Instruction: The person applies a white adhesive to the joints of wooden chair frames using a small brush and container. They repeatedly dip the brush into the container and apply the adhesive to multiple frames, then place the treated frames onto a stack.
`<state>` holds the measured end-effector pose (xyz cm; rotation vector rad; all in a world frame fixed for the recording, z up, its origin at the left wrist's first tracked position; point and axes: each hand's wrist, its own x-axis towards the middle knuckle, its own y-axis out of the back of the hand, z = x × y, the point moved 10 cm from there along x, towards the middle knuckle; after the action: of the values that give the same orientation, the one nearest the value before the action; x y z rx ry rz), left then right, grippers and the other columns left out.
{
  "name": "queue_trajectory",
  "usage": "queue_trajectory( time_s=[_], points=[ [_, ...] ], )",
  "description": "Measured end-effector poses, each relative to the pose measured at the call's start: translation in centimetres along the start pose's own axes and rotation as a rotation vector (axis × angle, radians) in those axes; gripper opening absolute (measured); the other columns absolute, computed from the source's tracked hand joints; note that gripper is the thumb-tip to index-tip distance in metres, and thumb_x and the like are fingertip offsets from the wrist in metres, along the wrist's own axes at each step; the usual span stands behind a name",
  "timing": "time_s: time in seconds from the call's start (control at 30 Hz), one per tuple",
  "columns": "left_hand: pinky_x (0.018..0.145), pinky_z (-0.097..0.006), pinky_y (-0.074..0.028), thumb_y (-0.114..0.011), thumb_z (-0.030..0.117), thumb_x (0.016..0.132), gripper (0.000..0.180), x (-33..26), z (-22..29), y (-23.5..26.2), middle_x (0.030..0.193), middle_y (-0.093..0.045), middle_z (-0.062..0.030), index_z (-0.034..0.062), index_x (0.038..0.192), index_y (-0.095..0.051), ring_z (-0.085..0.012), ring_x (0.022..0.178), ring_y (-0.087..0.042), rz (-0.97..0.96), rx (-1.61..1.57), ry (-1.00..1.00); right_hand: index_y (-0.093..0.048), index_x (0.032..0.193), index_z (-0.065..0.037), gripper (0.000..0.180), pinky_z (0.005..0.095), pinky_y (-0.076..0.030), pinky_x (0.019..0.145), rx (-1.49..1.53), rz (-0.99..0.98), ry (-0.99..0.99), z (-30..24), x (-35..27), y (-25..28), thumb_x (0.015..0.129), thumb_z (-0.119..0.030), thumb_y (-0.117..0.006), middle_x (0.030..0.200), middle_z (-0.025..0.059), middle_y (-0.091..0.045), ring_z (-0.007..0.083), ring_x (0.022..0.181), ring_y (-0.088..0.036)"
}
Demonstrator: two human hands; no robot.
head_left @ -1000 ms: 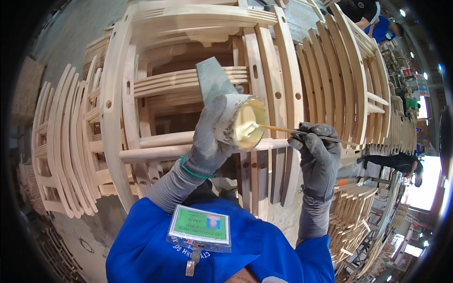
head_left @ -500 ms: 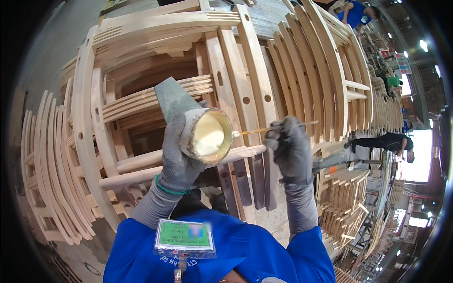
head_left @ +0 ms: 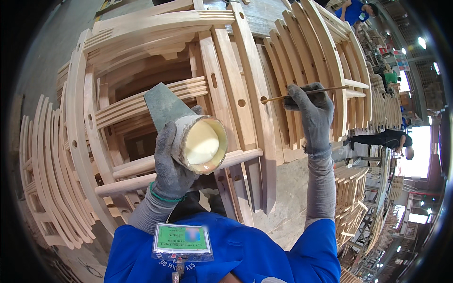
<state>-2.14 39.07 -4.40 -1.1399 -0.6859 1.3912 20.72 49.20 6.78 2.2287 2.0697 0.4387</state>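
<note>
My gloved left hand [head_left: 170, 158] is wrapped round a cup of cream-coloured glue-like liquid [head_left: 202, 144], its open mouth facing me. A flat grey-green piece [head_left: 165, 104] sticks out beyond the cup, on the same hand's far side; how it is held is hidden. My gloved right hand [head_left: 311, 111] pinches a thin wooden stick [head_left: 278, 98]. The stick's left tip is at a round hole in the wooden post [head_left: 257, 113] of a chair-like frame. Slats and round rungs [head_left: 179, 173] of the frame pass behind and below the cup.
More curved wooden frames stand at the left [head_left: 56, 174] and right [head_left: 306, 56]. Further stacks of wooden parts [head_left: 351, 198] lie on the right. A person in dark clothes [head_left: 384, 141] and one in blue [head_left: 356, 13] are farther off.
My right hand has moved away from the cup, up and to the right. The stick's tip has gone from the cup's rim to the post's hole. The cup has shifted slightly left and down.
</note>
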Motion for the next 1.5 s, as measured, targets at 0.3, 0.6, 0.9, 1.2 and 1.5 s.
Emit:
queue_trajectory(
  time_s=[0.3,0.6,0.9,1.2,1.5],
  points=[
    [0.097,-0.042,-0.045,-0.045,0.044,0.091,0.062,-0.3,0.7,-1.0,0.122,-0.051,-0.0182,-0.0018,0.131,-0.035,-0.0287,0.113,-0.052,-0.023,0.012,-0.061,-0.061,0.086,0.002,0.015,0.0259,-0.052,0.063,-0.37,-0.078,0.216,-1.9,-0.7,-1.0,0.081,-0.01,-0.068,0.075,0.0101,-0.066,0.0142,0.069,-0.065],
    [0.093,-0.04,-0.049,-0.041,0.039,0.094,0.053,-0.3,0.6,-1.1,0.119,-0.053,-0.018,-0.0033,0.126,-0.04,-0.028,0.11,-0.055,-0.062,-0.087,-0.036,-0.061,0.089,0.0,0.011,0.0304,-0.051,0.067,-0.63,-0.259,0.27,-4.0,-1.0,-3.4,0.079,-0.003,-0.063,0.08,0.0135,-0.067,0.0251,0.074,-0.066],
    [0.099,-0.041,-0.043,-0.038,0.042,0.095,0.055,-4.0,3.6,-2.0,0.121,-0.052,-0.0165,-0.0031,0.127,-0.041,-0.0271,0.114,-0.052,-0.203,-0.184,-0.162,-0.06,0.092,0.005,0.015,0.0232,-0.051,0.077,-0.078,-0.148,0.119,-9.1,-5.7,-3.4,0.078,0.008,-0.063,0.089,0.0113,-0.066,0.0136,0.082,-0.063],
    [0.09,-0.038,-0.053,-0.043,0.033,0.096,0.043,-8.5,5.7,-0.1,0.115,-0.055,-0.0138,0.002,0.124,-0.042,-0.0237,0.107,-0.057,-0.052,-0.187,-0.241,-0.059,0.094,0.003,0.02,0.0277,-0.055,0.075,0.153,-0.437,0.245,-12.3,-13.9,-10.2,0.076,0.009,-0.066,0.094,0.0177,-0.065,0.0196,0.086,-0.064],
    [0.105,-0.04,-0.038,-0.036,0.033,0.098,0.047,-12.3,8.5,0.7,0.137,-0.038,-0.017,0.0024,0.134,-0.033,-0.0268,0.126,-0.04,-0.11,-0.002,-0.428,-0.054,0.095,0.003,0.015,0.032,-0.058,0.073,0.473,-0.449,-0.09,-10.3,-14.5,-13.9,0.082,0.004,-0.06,0.092,0.0205,-0.063,0.0252,0.086,-0.065]
  ],
)
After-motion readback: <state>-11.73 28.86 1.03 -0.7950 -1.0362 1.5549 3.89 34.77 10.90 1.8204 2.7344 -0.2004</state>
